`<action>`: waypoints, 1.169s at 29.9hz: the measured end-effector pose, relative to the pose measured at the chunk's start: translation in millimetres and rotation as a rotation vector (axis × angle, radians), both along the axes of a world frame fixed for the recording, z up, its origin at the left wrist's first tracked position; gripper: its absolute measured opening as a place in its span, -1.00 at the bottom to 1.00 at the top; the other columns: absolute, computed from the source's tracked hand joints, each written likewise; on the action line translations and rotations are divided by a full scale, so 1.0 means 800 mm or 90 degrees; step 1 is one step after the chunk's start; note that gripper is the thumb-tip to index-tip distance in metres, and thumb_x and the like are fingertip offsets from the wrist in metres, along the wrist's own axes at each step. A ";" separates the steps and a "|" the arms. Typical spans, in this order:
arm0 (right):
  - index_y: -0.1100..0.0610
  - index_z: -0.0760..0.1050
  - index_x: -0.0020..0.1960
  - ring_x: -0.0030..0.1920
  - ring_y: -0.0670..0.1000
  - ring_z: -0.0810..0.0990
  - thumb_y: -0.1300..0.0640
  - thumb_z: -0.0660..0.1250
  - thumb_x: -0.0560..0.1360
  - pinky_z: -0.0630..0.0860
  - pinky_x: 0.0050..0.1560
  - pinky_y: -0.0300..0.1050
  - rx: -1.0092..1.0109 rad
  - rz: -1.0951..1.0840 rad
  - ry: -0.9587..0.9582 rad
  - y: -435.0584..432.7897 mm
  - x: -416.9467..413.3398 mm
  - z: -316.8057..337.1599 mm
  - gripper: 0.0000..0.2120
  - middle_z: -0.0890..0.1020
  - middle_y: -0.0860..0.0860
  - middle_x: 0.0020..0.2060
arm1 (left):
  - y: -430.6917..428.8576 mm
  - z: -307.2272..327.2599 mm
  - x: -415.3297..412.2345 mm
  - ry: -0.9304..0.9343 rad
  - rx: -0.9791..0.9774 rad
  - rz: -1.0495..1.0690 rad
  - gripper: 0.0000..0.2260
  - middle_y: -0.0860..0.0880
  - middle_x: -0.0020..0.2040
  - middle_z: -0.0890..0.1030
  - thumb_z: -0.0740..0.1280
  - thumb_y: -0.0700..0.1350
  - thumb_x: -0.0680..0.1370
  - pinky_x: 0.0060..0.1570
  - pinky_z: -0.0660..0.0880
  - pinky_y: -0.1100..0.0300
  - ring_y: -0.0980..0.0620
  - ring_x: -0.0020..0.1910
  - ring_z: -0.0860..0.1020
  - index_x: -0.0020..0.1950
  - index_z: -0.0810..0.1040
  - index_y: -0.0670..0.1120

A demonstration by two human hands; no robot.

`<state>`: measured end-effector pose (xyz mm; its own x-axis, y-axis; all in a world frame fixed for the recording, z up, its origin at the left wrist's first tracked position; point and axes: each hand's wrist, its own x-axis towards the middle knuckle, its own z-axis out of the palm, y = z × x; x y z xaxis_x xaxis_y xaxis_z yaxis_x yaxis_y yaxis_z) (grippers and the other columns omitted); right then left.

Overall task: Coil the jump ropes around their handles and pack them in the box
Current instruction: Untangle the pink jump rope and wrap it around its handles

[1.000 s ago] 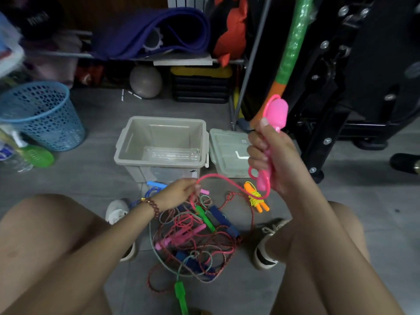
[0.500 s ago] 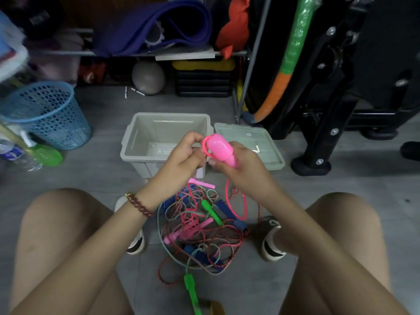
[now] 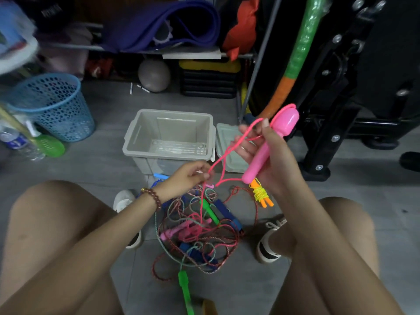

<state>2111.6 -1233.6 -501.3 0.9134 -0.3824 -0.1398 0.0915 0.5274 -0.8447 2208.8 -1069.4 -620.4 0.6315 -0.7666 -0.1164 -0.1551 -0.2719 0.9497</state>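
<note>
My right hand (image 3: 266,153) holds a pink jump-rope handle (image 3: 271,142) upright, its bulbous end up, to the right of the grey box (image 3: 169,142). The pink rope (image 3: 223,155) loops over my right fingers and runs down-left. My left hand (image 3: 189,176) pinches that rope in front of the box. Below my hands a tangle of ropes (image 3: 197,233) lies on the floor with pink, green and blue handles in it. An orange pair of handles wound with yellow cord (image 3: 261,194) lies beside the pile.
The box lid (image 3: 227,146) lies on the floor right of the box. A blue mesh basket (image 3: 54,105) and a green bottle (image 3: 47,145) stand at left. Black gym equipment (image 3: 341,98) stands at right. My knees and shoes frame the pile.
My hands were together over the box half a second ago. My right hand has swung up and right with the pink handle, and my left has dropped down along the rope.
</note>
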 end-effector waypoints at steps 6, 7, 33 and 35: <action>0.07 0.24 -0.25 -0.56 -0.13 0.19 0.12 0.18 0.60 0.14 -0.55 -0.31 0.040 -0.095 0.032 -0.022 0.006 0.008 -0.74 0.28 -0.07 -0.55 | 0.011 0.028 0.013 -0.033 0.046 -0.061 -0.88 0.09 -0.20 0.60 0.25 -0.08 0.58 -0.02 0.49 0.21 0.18 -0.19 0.55 -0.06 0.55 -0.08; 0.07 0.23 -0.25 -0.56 -0.14 0.18 0.11 0.18 0.60 0.13 -0.56 -0.32 0.051 -0.089 0.024 -0.025 0.005 0.010 -0.74 0.27 -0.07 -0.55 | 0.012 0.032 0.010 -0.020 0.076 -0.120 -0.79 0.13 -0.17 0.62 0.26 0.06 0.56 0.05 0.47 0.21 0.19 -0.13 0.56 -0.07 0.56 -0.06; 0.08 0.42 -0.27 -0.36 -0.03 0.42 0.06 0.41 0.46 0.25 -0.34 -0.16 -0.845 0.144 0.115 0.022 0.006 -0.027 -0.78 0.46 -0.03 -0.38 | -0.003 0.072 -0.016 -0.220 -0.125 0.109 -0.79 -0.27 -0.23 0.55 0.24 0.04 0.51 -0.19 0.48 -0.10 -0.10 -0.30 0.47 -0.01 0.56 -0.05; 0.11 0.48 -0.25 -0.45 -0.16 0.37 0.12 0.42 0.47 0.27 -0.39 -0.25 -0.680 0.143 0.065 0.019 0.003 -0.019 -0.83 0.44 -0.11 -0.46 | -0.004 0.075 -0.018 -0.096 -0.205 0.065 -0.75 -0.23 -0.22 0.48 0.22 0.13 0.51 -0.18 0.46 -0.04 -0.07 -0.26 0.45 0.07 0.46 0.00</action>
